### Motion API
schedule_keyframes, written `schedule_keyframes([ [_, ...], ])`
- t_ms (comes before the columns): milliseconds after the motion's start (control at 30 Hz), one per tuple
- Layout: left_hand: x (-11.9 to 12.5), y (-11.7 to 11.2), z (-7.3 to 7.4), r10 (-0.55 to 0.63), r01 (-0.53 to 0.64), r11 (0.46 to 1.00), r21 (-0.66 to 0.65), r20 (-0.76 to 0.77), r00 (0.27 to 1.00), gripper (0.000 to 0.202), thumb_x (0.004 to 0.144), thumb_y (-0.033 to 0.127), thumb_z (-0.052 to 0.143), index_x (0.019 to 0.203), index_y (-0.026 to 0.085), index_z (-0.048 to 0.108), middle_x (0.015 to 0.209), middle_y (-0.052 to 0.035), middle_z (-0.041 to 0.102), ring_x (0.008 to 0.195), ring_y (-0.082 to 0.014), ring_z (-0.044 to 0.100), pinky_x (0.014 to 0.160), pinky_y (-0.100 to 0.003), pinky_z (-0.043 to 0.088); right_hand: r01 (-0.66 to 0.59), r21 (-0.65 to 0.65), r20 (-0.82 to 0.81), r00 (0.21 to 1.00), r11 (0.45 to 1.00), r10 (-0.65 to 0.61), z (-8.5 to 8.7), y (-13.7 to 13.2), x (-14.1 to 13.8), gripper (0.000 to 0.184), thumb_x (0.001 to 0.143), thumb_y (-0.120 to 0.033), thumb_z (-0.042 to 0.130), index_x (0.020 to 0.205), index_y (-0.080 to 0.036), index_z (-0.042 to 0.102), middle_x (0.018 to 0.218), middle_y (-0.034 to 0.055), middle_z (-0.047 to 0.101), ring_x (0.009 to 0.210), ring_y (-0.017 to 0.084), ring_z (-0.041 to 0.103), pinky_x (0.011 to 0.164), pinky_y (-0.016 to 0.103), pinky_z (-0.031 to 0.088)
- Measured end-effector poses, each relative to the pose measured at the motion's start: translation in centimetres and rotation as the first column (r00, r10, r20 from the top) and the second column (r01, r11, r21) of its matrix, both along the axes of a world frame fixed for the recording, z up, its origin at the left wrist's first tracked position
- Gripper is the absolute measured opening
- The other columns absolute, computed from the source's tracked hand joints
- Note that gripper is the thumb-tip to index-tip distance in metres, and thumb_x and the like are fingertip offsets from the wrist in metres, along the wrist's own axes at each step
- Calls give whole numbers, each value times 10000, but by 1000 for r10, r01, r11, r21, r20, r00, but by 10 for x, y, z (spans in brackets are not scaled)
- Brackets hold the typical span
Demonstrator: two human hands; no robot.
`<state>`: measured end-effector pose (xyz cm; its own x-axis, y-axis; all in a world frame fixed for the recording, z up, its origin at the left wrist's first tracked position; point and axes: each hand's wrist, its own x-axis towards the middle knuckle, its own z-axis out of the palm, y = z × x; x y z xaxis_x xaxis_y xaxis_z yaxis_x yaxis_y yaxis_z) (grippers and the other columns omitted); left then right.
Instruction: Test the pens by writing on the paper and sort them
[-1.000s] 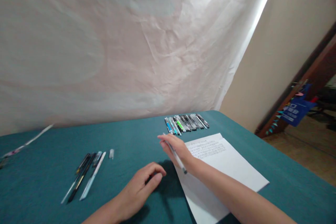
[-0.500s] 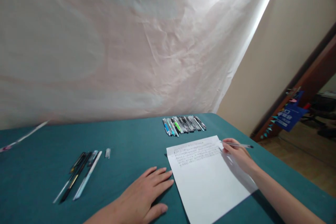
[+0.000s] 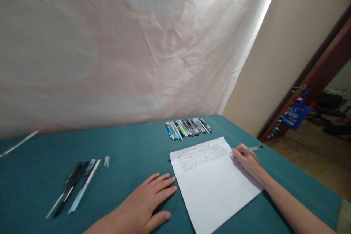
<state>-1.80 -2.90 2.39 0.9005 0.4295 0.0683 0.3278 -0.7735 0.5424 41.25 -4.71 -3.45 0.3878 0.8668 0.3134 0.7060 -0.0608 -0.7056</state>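
Two bare hands, head view, at a dark green table (image 3: 131,150).

Right hand (image 3: 248,162): toward the table's right edge; thumb and fingers pinched on one slim, clear-barrelled plastic pen with a dark end (image 3: 252,149). Pen: leans across the hand, its writing end between the fingertips over the paper's right margin, its dark end projecting toward the table's right edge. Contact of the nib: cannot be told. Handling, as judged: light, stiff, smooth enough to slip or roll; best held low on the barrel, close to the nib.

Left hand (image 3: 148,201): palm down on the table, fingers spread and holding nothing; fingertips just beside the paper's left edge, contact uncertain.

White rectangular paper sheet (image 3: 211,197), one: flat between the hands, turned slightly, rows of small dark handwriting across its far part. Handling, as judged: light, thin, pliable, easily creased or shifted; best steadied flat by a margin.

Row of assorted capped pens, mostly black and clear (image 3: 189,128): near the table's far right corner, side by side, well beyond the fingers.

Loose cluster of black, clear and pale blue pens (image 3: 79,184): toward the table's left edge, well apart from the left hand.

Small translucent plastic piece, probably a cap (image 3: 106,161): just beside that cluster, on its right.
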Motion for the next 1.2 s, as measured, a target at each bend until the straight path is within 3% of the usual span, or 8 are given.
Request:
schedule_keyframes([
  [100,-1,0,0,-4,4,1000,7,-10,1000,489,848,409,451,1318,340,336,1408,-1,309,1288,-256,267,1068,-482,154,-4,-27,106,994,1000,7,2,0,1,276,799,-413,451,623,-202,474,477,-33,502,443,117,472,454,236,358],
  [367,2,-1,3,1,-1,1000,3,-21,1000,478,848,393,454,1311,324,358,1401,-21,322,1282,-262,278,1062,-496,156,-27,-25,189,982,999,31,-1,2,5,269,800,-412,429,627,-210,470,484,-40,473,475,128,459,480,245,345],
  [1200,1,1,-3,-2,1,1000,10,20,1000,485,843,389,463,1312,334,354,1397,-11,332,1277,-259,291,1066,-484,165,-22,-10,185,982,1000,23,-2,3,7,267,786,-406,427,626,-203,494,501,-26,496,500,134,460,496,248,351],
])
